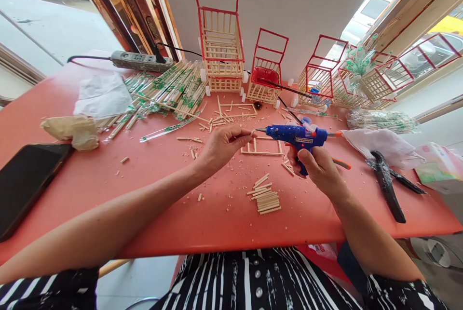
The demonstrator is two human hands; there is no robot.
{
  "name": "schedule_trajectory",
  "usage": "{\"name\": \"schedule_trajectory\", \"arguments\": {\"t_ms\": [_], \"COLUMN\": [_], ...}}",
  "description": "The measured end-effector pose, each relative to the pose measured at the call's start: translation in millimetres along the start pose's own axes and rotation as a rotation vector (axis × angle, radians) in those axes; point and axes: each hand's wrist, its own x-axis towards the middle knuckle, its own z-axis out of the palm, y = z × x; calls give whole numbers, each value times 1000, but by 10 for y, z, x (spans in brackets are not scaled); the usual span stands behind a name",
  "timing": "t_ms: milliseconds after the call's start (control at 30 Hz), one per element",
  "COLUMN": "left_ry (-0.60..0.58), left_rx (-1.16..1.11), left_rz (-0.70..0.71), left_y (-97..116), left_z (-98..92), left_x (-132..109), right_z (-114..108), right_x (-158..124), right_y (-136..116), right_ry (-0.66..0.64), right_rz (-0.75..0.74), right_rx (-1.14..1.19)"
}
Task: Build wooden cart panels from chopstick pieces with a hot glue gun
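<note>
My left hand [222, 146] pinches a short wooden stick [249, 133] and holds its tip up to the nozzle of a blue hot glue gun [296, 137]. My right hand [318, 168] is wrapped round the gun's grip, with the gun pointing left. Under the nozzle a small frame of sticks [262, 147] lies flat on the red table [162, 204]. A pile of cut short sticks [266, 196] lies in front of me between my hands.
Several stick carts with red frames [221, 45] stand along the back. Wrapped chopsticks [173, 90], a power strip [141, 60], crumpled paper [101, 95] and a phone [25, 180] are at left. Black cutters [388, 182] and a white cloth [383, 146] lie at right.
</note>
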Motion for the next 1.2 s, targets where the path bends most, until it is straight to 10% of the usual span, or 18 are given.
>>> {"name": "schedule_trajectory", "arguments": {"t_ms": [1200], "left_ry": [-14], "left_rx": [-75], "left_rz": [-45], "left_y": [28], "left_z": [8], "left_x": [-21], "right_z": [-14], "right_x": [-23], "right_y": [52], "right_ry": [40], "right_rz": [-10], "right_rx": [-156]}}
